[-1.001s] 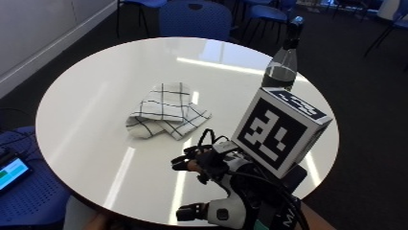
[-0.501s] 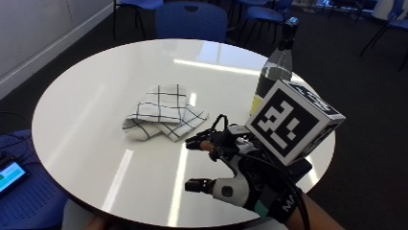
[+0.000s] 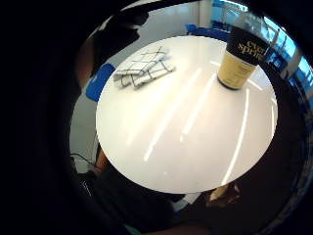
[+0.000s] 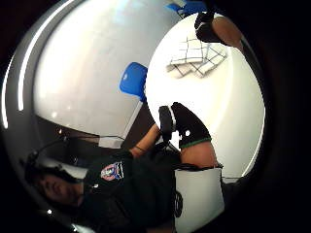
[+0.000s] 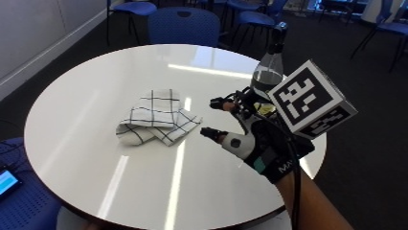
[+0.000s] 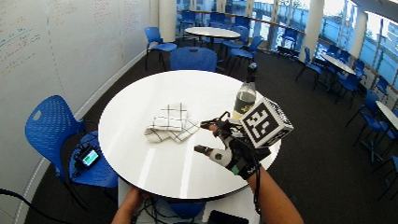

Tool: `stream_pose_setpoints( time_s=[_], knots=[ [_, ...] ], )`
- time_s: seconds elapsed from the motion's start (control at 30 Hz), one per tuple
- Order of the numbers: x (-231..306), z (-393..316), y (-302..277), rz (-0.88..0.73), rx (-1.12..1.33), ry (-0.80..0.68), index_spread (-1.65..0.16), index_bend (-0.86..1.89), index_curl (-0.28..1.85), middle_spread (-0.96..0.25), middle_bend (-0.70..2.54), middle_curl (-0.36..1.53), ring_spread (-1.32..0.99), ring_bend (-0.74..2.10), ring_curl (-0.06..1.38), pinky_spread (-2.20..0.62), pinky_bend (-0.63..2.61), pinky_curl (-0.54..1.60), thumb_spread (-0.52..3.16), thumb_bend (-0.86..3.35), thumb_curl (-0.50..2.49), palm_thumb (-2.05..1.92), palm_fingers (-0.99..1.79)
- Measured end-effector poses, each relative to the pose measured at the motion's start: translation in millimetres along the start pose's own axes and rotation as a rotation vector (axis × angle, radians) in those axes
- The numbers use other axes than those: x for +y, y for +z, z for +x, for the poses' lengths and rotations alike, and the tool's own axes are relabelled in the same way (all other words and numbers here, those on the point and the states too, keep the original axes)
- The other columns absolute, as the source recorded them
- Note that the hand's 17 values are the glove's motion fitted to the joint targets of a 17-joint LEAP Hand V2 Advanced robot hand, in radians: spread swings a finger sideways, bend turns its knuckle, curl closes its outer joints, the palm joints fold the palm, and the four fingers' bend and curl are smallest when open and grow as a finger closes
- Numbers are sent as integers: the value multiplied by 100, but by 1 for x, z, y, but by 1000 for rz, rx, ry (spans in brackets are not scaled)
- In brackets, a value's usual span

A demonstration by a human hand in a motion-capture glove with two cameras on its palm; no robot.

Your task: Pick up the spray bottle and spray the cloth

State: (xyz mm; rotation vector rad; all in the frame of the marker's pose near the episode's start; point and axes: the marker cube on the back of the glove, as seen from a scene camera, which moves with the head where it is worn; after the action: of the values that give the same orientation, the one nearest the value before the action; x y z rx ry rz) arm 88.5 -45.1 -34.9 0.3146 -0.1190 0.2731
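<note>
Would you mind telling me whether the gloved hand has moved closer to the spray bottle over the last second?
Yes. The gloved right hand has moved up the table toward the spray bottle.

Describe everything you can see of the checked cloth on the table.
The cloth is white with a thin dark grid. It looks like soft woven fabric, loosely folded and crumpled into a flat heap. It lies on the round white table, apart from the spray bottle and the gloved right hand. Nothing touches it but the tabletop.

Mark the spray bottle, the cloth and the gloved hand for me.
spray bottle (image 5: 267, 76): outside view, on its clear body below the neck.
cloth (image 5: 156, 122): outside view, on the middle of the folded checked fabric.
right hand (image 5: 255, 139): outside view, on the glove's back.
</note>
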Motion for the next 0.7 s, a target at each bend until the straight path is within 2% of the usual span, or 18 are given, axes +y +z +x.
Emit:
stream_pose_setpoints(
  time_s=[0.2, 0.5, 0.7],
  knots=[
    [-28, 21, -6, 94, -49, 100, -38, 25, 36, -1, 26, 33, -2, 32, 29, 24, 14, 17, 111, 2, 33, 67, 64],
    [-63, 58, -31, 372, -149, 277, -36, 16, 34, -4, 30, 36, -7, 38, 31, 20, 18, 19, 111, 3, 37, 77, 84],
    [-78, 82, -46, 470, -210, 395, -34, 15, 34, -8, 33, 38, -10, 39, 34, 15, 17, 21, 109, 1, 40, 81, 92]
  ],
)
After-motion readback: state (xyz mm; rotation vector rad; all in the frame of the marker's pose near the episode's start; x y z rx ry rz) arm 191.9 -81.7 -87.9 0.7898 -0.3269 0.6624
